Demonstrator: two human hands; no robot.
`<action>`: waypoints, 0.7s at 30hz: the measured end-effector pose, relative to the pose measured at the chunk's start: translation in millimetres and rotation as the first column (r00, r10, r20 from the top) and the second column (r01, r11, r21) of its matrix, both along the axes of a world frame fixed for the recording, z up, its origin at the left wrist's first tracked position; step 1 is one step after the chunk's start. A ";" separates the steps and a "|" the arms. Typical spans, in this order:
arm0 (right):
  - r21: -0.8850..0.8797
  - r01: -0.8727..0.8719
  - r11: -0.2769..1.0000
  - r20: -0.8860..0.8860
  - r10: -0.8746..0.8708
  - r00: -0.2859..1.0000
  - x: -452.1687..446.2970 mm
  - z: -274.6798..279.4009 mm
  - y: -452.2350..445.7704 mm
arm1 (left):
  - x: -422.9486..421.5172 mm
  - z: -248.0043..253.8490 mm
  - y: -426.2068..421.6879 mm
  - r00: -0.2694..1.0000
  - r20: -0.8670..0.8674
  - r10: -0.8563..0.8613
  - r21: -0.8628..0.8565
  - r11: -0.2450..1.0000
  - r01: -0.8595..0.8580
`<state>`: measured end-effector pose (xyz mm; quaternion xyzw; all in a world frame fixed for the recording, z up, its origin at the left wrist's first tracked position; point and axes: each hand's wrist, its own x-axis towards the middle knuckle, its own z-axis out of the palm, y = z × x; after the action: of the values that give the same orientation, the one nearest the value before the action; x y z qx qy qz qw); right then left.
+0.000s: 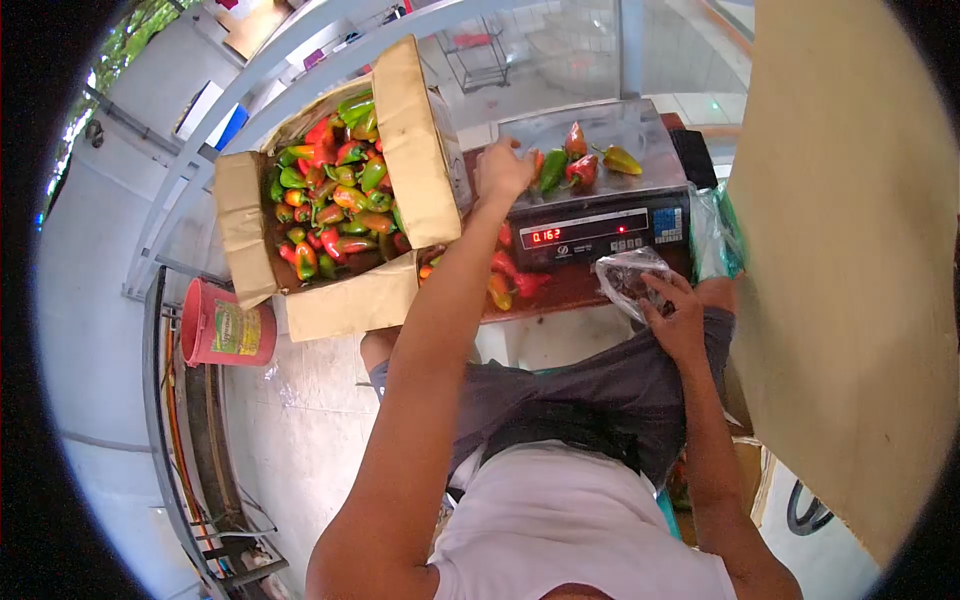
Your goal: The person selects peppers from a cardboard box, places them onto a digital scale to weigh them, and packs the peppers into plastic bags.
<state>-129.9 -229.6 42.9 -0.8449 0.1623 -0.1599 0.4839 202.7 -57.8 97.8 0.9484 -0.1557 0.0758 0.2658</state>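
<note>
My left hand (pixel 505 172) is at the left edge of the metal weighing plate (pixel 640 135), its fingers curled against a red pepper (pixel 538 163) that they partly hide. Beside it on the plate lie several more peppers, among them a green one (pixel 552 171), a red one (pixel 582 171) and a yellow-green one (pixel 620 160). The digital scale (pixel 590 240) shows red digits starting 0.16; the last digit is hard to read. Above my right thigh, my right hand (pixel 676 312) grips a clear plastic bag (pixel 630 280), just in front of the scale.
An open cardboard box (pixel 245 225) full of red and green peppers stands left of the scale. Loose peppers (pixel 515 277) lie on the reddish surface in front. A red bucket (pixel 225 325) is at the left, a tan board (pixel 850 250) at the right, more plastic bags (pixel 712 235) beside the scale.
</note>
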 end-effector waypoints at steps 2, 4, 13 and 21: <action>-0.029 0.002 1.000 0.005 -0.002 1.000 0.1 0.1 0.6 | 4.9 -2.7 -0.9 1.000 0.007 -0.012 -0.002 1.000 0.012; -0.044 0.001 0.999 0.010 -0.001 1.000 0.4 -1.9 0.6 | 5.8 -1.0 -1.8 0.999 0.005 -0.034 0.000 0.999 0.034; -0.068 -0.012 0.998 0.052 0.016 0.999 1.0 -10.9 -2.3 | -4.3 13.3 -12.8 0.998 -0.058 -0.034 0.026 0.999 0.036; 0.045 0.002 0.999 0.004 -0.002 1.000 0.3 1.8 1.3 | -10.1 21.3 -26.5 0.983 -0.176 -0.046 0.146 0.987 0.072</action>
<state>-129.6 -228.3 44.7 -0.8333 0.1656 -0.1583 0.5030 192.6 -84.3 119.1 0.9638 -0.1657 -0.0263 0.2073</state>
